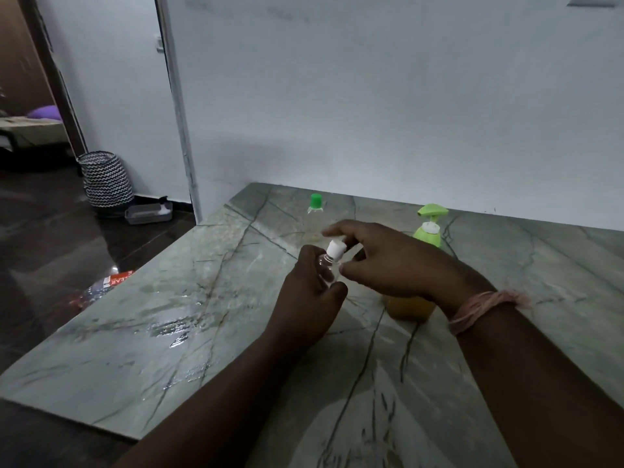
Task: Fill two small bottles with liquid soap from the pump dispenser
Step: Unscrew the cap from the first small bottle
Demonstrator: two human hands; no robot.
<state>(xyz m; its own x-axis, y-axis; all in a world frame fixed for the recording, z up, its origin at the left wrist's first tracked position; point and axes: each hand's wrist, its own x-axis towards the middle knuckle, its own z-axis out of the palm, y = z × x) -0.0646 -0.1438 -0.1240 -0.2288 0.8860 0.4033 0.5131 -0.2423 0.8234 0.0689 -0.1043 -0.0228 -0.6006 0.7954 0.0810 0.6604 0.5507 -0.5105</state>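
Grey-green marble with dark veins forms the counter (202, 315), which runs up to a white wall (371, 96). Above its middle, the left hand (310, 298) is wrapped round a small clear bottle (329, 268), holding it off the surface and tilted slightly right. The bottle's white cap (336, 248) is on its neck. The right hand (381, 261) hovers just over it, fingers loosely spread and curved around the cap, thumb tip near the bottle's shoulder; whether they actually pinch the cap I cannot tell. A pink thread band (486, 307) circles the right wrist. Behind the right hand stands the pump dispenser (429, 228), light green on top, with yellow soap showing in its base below the wrist. A second clear bottle with a green cap (316, 201) stands farther back near the wall. On the dark floor to the left sit a zigzag-patterned basket (106, 179) and a grey tray (148, 212).
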